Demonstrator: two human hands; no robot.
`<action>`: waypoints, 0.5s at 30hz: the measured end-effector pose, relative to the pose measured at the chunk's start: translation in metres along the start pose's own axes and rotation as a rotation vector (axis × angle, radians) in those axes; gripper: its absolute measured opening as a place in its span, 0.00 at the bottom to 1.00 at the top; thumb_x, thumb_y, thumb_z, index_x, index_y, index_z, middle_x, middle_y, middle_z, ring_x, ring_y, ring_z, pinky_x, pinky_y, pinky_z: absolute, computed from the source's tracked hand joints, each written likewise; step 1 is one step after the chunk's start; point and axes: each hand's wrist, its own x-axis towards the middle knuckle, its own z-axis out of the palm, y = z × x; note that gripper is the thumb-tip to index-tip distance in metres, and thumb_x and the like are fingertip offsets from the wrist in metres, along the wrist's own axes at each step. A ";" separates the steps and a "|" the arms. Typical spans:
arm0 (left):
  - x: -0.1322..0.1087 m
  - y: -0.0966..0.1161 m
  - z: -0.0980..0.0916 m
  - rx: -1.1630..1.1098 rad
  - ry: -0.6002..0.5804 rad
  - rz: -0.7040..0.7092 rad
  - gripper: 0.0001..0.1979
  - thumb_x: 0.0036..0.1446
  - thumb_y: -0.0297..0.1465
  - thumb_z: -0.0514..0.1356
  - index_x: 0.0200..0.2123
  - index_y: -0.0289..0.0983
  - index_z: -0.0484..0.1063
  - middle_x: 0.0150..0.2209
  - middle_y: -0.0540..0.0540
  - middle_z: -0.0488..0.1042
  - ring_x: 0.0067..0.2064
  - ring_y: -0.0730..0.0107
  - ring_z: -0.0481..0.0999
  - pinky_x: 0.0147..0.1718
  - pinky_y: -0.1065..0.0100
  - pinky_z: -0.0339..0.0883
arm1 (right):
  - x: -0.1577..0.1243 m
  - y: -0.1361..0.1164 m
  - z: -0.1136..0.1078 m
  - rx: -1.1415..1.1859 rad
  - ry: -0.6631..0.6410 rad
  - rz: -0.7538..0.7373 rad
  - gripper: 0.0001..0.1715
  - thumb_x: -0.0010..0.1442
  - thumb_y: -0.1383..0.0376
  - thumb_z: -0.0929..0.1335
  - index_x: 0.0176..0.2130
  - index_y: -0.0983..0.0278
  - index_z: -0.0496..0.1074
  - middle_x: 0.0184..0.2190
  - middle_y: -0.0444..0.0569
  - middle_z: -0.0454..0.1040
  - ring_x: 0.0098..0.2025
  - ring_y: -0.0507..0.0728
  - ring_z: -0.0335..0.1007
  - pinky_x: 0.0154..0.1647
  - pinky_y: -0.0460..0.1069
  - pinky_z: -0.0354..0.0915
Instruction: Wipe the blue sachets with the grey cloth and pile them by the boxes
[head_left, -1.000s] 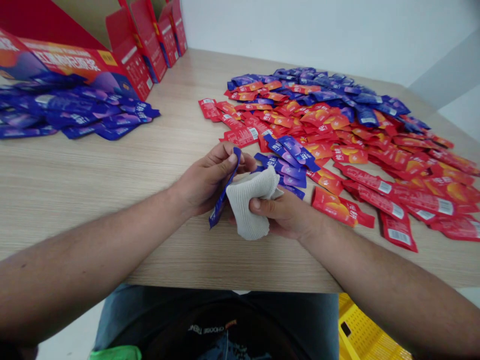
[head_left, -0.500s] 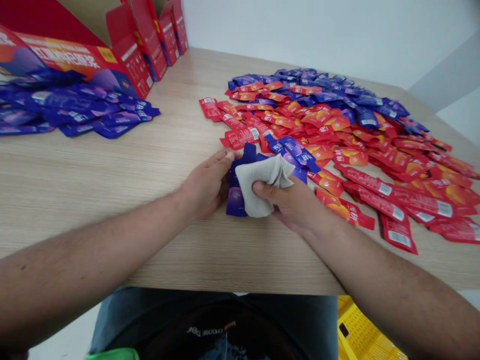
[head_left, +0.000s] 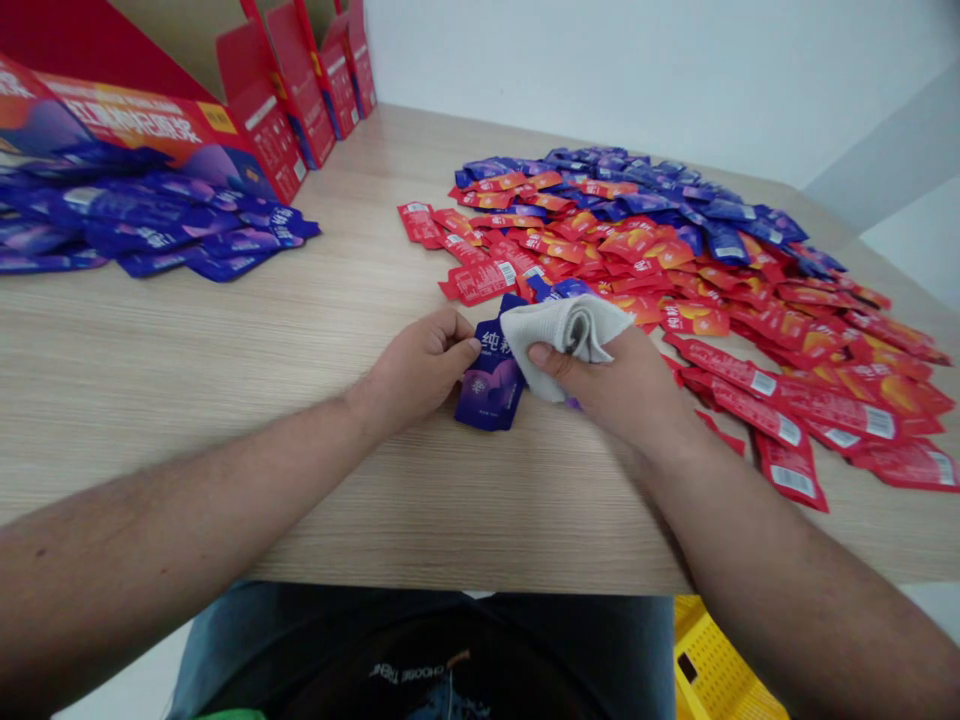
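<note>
Tabletop: pale wood grain point(head_left: 450, 520), spanning most of the frame.
Mixed heap: red-orange and purple pouches point(head_left: 787, 310) over the right half, the purple ones mostly along its far edge.
Red boxes: printed cartons point(head_left: 135, 115) with raised flaps, upper left.
Purple pile: pouches point(head_left: 157, 220) overlapping in front of the boxes, left side.
Yellow crate: perforated point(head_left: 720, 660), partly seen at lower right.
Right hand: closed around the cloth point(head_left: 622, 375), thumb on top, blocking sight of the heap's near edge.
Left hand: thumb and fingers point(head_left: 427, 365) pinching the held pouch by its left edge.
White cloth: ribbed, folded point(head_left: 544, 325), its end curled; it covers the pouch's upper right part. Half a second ago it hid much more of the pouch; it has shifted right.
Held pouch: dark purple point(head_left: 489, 395), mid-frame between the hands, printed face up, slightly tilted, narrow neck at the top; white characters and pinkish-purple round shapes show, more fully than before.
</note>
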 end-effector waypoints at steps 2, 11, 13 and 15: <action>0.001 -0.001 0.001 -0.028 -0.018 -0.017 0.06 0.60 0.34 0.61 0.32 0.39 0.68 0.25 0.51 0.71 0.25 0.73 0.68 0.23 0.71 0.59 | 0.001 0.000 -0.004 -0.234 0.102 -0.140 0.11 0.59 0.60 0.73 0.42 0.59 0.76 0.41 0.51 0.80 0.48 0.66 0.75 0.51 0.63 0.72; -0.001 0.007 0.008 -0.336 -0.030 -0.193 0.06 0.57 0.28 0.60 0.31 0.39 0.63 0.23 0.54 0.67 0.22 0.75 0.67 0.22 0.72 0.62 | -0.007 0.007 0.011 -0.305 -0.134 -0.433 0.13 0.60 0.68 0.71 0.46 0.61 0.74 0.42 0.53 0.79 0.47 0.61 0.75 0.47 0.56 0.72; 0.000 0.006 0.008 -0.341 -0.027 -0.211 0.06 0.58 0.28 0.60 0.31 0.40 0.63 0.23 0.54 0.67 0.22 0.74 0.68 0.22 0.71 0.63 | -0.006 0.008 0.011 -0.307 -0.067 -0.408 0.13 0.60 0.67 0.71 0.46 0.62 0.74 0.42 0.54 0.79 0.47 0.62 0.74 0.48 0.57 0.72; 0.001 0.003 0.007 -0.285 -0.011 -0.164 0.06 0.58 0.28 0.60 0.31 0.39 0.64 0.23 0.54 0.67 0.22 0.74 0.66 0.21 0.72 0.61 | -0.007 0.006 0.013 -0.261 -0.175 -0.461 0.12 0.60 0.67 0.71 0.46 0.62 0.74 0.42 0.53 0.79 0.46 0.61 0.74 0.46 0.55 0.72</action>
